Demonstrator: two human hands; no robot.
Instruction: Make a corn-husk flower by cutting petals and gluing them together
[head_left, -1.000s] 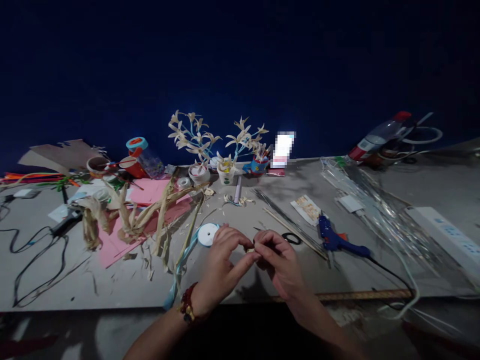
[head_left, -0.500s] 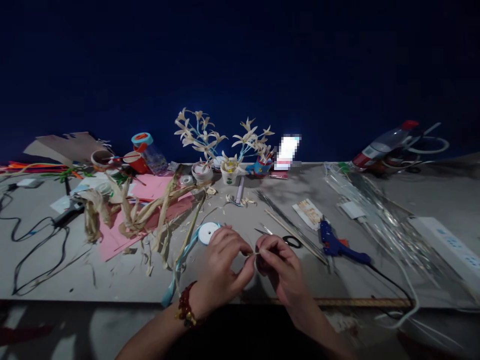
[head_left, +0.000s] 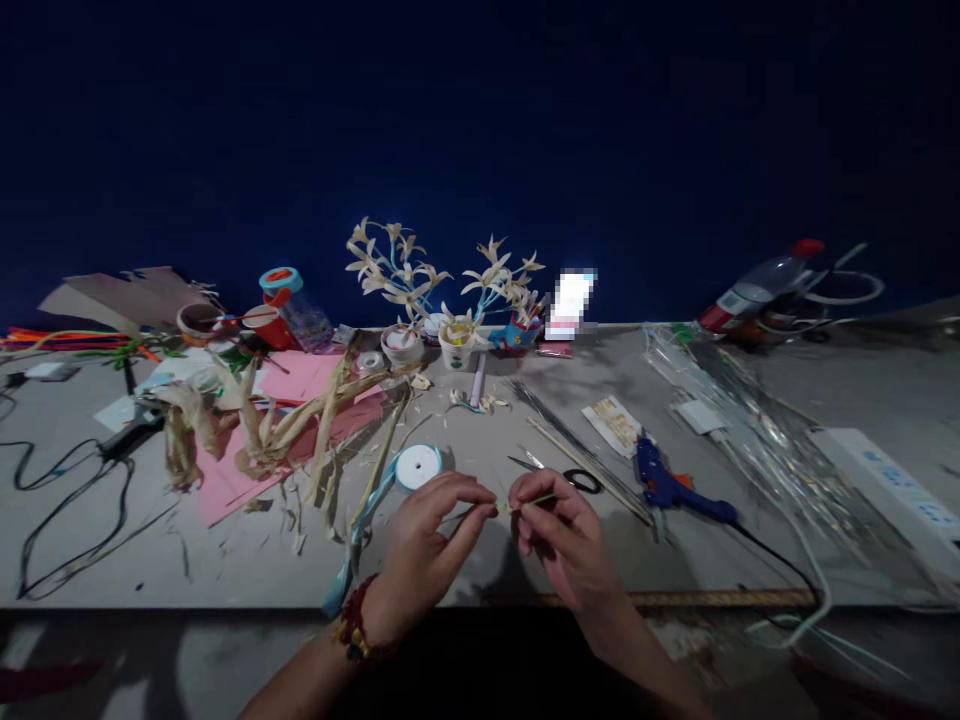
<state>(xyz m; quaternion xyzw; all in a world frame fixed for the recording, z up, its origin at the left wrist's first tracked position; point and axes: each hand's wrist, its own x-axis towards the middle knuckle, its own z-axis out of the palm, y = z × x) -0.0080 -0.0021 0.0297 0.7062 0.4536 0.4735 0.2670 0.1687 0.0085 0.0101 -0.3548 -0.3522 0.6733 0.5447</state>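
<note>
Above the front of the table, my right hand [head_left: 559, 530] is closed in a pinch on a small pale piece [head_left: 505, 509], too small to name, at its fingertips. My left hand [head_left: 435, 525], with a beaded bracelet on its wrist, pinches thumb and forefinger together close by on the left; what lies in that pinch is too small to make out. Behind the left hand lies a white spool [head_left: 418, 467] with light blue ribbon [head_left: 339, 585]. Scissors [head_left: 581, 481] with black handles lie just beyond the right hand.
Dried husks [head_left: 262, 440] lie on pink paper [head_left: 214, 490] at left. Pale flowers on blue stems [head_left: 409, 285] stand in cups at the back. To the right are a blue glue gun [head_left: 679, 490], thin wires [head_left: 551, 420], plastic-wrapped strands [head_left: 772, 450] and a power strip [head_left: 885, 480].
My left hand has drawn slightly left and its fingertips have parted from those of my right hand. The right hand stays almost in place, and the view has shifted a little.
</note>
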